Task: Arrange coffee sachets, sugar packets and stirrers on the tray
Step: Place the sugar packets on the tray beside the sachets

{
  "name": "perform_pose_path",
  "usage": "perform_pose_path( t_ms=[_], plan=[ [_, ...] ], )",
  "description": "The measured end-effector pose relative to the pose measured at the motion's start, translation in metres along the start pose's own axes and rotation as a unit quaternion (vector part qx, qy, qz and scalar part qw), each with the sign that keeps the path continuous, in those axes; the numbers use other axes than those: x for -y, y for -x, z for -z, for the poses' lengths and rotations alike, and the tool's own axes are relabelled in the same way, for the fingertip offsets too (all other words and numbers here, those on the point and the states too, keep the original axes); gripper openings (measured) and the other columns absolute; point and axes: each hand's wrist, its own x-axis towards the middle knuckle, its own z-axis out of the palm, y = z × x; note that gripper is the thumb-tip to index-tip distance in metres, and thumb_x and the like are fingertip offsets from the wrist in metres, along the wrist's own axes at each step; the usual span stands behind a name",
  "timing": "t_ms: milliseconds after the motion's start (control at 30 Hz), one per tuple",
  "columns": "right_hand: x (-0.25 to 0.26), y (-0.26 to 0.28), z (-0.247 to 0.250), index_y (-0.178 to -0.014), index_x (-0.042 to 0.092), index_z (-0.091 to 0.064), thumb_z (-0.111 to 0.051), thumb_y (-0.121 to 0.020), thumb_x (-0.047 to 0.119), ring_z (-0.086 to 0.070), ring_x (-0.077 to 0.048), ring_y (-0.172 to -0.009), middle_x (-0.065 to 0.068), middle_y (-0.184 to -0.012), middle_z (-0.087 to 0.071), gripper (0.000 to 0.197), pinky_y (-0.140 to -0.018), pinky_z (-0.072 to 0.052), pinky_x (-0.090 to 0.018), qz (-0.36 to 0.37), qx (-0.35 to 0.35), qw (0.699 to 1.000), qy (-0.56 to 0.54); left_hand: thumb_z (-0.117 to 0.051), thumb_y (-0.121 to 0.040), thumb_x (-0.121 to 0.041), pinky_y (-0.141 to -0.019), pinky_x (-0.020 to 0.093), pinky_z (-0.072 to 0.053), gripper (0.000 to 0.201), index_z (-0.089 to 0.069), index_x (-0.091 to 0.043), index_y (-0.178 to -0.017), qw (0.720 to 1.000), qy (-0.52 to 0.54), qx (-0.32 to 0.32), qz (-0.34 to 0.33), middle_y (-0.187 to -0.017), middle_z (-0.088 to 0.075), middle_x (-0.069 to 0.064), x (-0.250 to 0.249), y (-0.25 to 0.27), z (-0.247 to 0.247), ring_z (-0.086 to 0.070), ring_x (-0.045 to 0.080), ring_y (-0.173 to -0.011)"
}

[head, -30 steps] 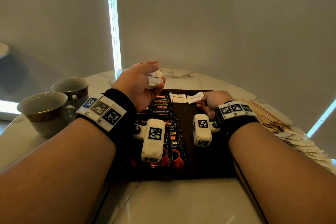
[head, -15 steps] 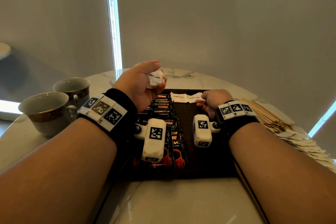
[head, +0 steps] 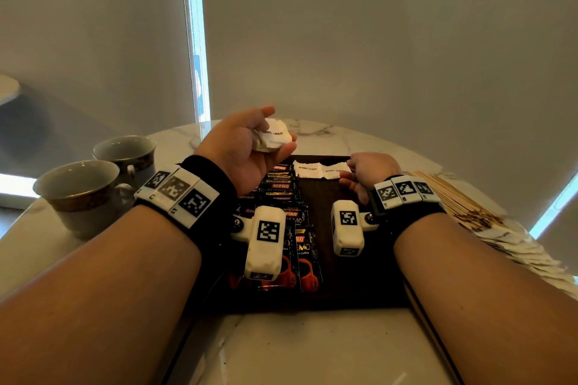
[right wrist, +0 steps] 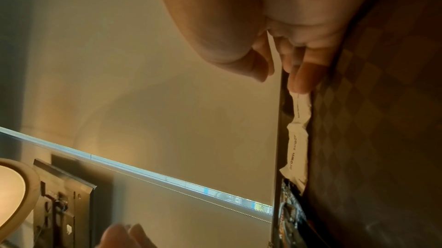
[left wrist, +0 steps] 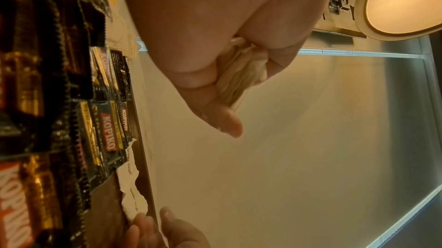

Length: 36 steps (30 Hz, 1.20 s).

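Observation:
A dark tray [head: 325,228] lies on the marble table. Black Kopiko coffee sachets [head: 281,184] fill its left side in overlapping rows, also in the left wrist view [left wrist: 107,135]. Two white brown-sugar packets [head: 308,169] [head: 331,171] lie side by side at the tray's far edge. My left hand [head: 281,126] is raised over the far left corner and grips a bundle of sugar packets [head: 272,137] [left wrist: 239,74]. My right hand [head: 348,170] rests at the far edge, a fingertip [right wrist: 301,82] pressing the end of the right-hand packet [right wrist: 301,108], thumb apart.
Two cups [head: 81,191] [head: 128,153] stand left of the tray. To the right of the tray lie a heap of wooden stirrers [head: 453,197] and a pile of sugar packets [head: 525,250]. Bare marble [head: 312,347] lies in front. A wall stands behind the table.
Hardly anything moves. My left hand shifts its bundle slightly, and my right hand stays at the second packet on the tray.

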Motion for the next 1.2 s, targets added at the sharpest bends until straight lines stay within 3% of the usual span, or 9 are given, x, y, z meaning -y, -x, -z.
perform_pose_path(
  t_ms=[133, 267, 433, 533, 600, 733, 933, 1100, 1200],
  plan=[
    [0.018, 0.01, -0.002, -0.115, 0.005, -0.055, -0.054, -0.1, 0.011, -0.062, -0.018, -0.075, -0.009, -0.088, -0.056, 0.016, -0.091, -0.059, -0.037, 0.004, -0.033, 0.999, -0.036, -0.046, -0.101, -0.004, -0.058, 0.035, -0.062, 0.026, -0.061, -0.011, -0.121, 1.0, -0.024, 0.011, 0.01, -0.126, -0.061, 0.023, 0.0, -0.001, -0.001, -0.069, 0.042, -0.107],
    [0.033, 0.028, -0.008, -0.123, 0.011, -0.06, -0.058, -0.099, 0.017, -0.065, -0.018, -0.092, -0.008, -0.102, -0.06, 0.025, -0.078, -0.06, -0.032, 0.049, -0.01, 0.996, -0.072, -0.05, -0.101, -0.005, -0.057, 0.03, -0.061, 0.02, -0.067, -0.012, -0.111, 0.998, -0.051, 0.02, 0.011, -0.121, -0.065, 0.021, 0.001, -0.001, 0.0, -0.071, 0.033, -0.099],
    [0.044, 0.056, -0.014, -0.106, 0.01, -0.065, -0.06, -0.098, 0.032, -0.061, -0.016, -0.075, -0.004, -0.088, -0.062, 0.024, -0.059, -0.049, -0.028, 0.096, 0.139, 0.982, -0.089, -0.056, -0.099, -0.006, -0.048, 0.024, -0.054, 0.02, -0.068, -0.013, -0.113, 0.997, -0.074, 0.004, -0.008, -0.11, -0.068, 0.018, 0.0, -0.002, -0.001, -0.069, 0.025, -0.077],
    [0.048, 0.076, -0.015, -0.102, 0.01, -0.064, -0.064, -0.09, 0.041, -0.058, -0.015, -0.067, -0.003, -0.08, -0.062, 0.034, -0.059, -0.045, -0.028, 0.118, 0.254, 0.959, -0.034, -0.059, -0.098, -0.006, -0.047, 0.024, -0.052, 0.019, -0.064, -0.014, -0.114, 0.997, -0.078, 0.0, -0.022, -0.105, -0.07, 0.017, 0.0, -0.001, -0.003, -0.07, 0.022, -0.07],
    [0.049, 0.085, -0.018, -0.105, 0.007, -0.064, -0.067, -0.089, 0.033, -0.057, -0.014, -0.066, -0.003, -0.081, -0.062, 0.031, -0.059, -0.042, -0.027, 0.134, 0.283, 0.949, 0.013, -0.06, -0.098, -0.007, -0.048, 0.024, -0.052, 0.023, -0.062, -0.013, -0.12, 0.996, -0.083, 0.002, -0.031, -0.104, -0.071, 0.015, 0.0, -0.001, -0.002, -0.072, 0.021, -0.069],
    [0.05, 0.087, -0.025, -0.119, -0.002, -0.059, -0.066, -0.093, 0.012, -0.058, -0.014, -0.065, -0.006, -0.084, -0.066, 0.03, -0.056, -0.043, -0.027, 0.152, 0.25, 0.956, 0.02, -0.062, -0.098, -0.009, -0.051, 0.025, -0.053, 0.029, -0.06, -0.012, -0.127, 0.994, -0.106, 0.008, -0.034, -0.11, -0.071, 0.016, 0.001, 0.0, -0.002, -0.072, 0.021, -0.076],
    [0.053, 0.086, -0.024, -0.123, -0.001, -0.053, -0.046, -0.097, 0.009, -0.068, -0.013, -0.061, -0.015, -0.102, -0.064, 0.029, -0.05, -0.05, -0.023, 0.145, 0.216, 0.963, -0.068, -0.058, -0.1, -0.016, -0.051, 0.024, -0.05, 0.019, -0.063, -0.016, -0.118, 0.995, -0.102, 0.01, -0.017, -0.103, -0.061, 0.008, 0.0, 0.0, -0.002, -0.064, 0.019, -0.074],
    [0.052, 0.083, -0.023, -0.115, 0.003, -0.058, -0.051, -0.097, 0.007, -0.052, -0.016, -0.064, -0.01, -0.09, -0.061, 0.02, -0.053, -0.04, -0.028, 0.17, 0.204, 0.959, -0.098, -0.078, -0.084, -0.03, -0.048, 0.023, -0.05, 0.063, -0.053, -0.012, -0.138, 0.996, -0.088, 0.016, 0.003, -0.105, -0.059, 0.008, 0.001, -0.003, 0.002, -0.063, 0.016, -0.067],
    [0.049, 0.083, -0.026, -0.122, -0.001, -0.062, -0.054, -0.097, 0.006, -0.058, -0.013, -0.06, -0.011, -0.089, -0.067, 0.027, -0.051, -0.04, -0.027, 0.186, 0.234, 0.951, -0.076, -0.075, -0.086, -0.029, -0.051, 0.023, -0.052, 0.055, -0.057, -0.009, -0.135, 0.992, -0.115, 0.048, -0.006, -0.112, -0.059, 0.011, 0.001, 0.0, 0.002, -0.063, 0.015, -0.071]
  ],
)
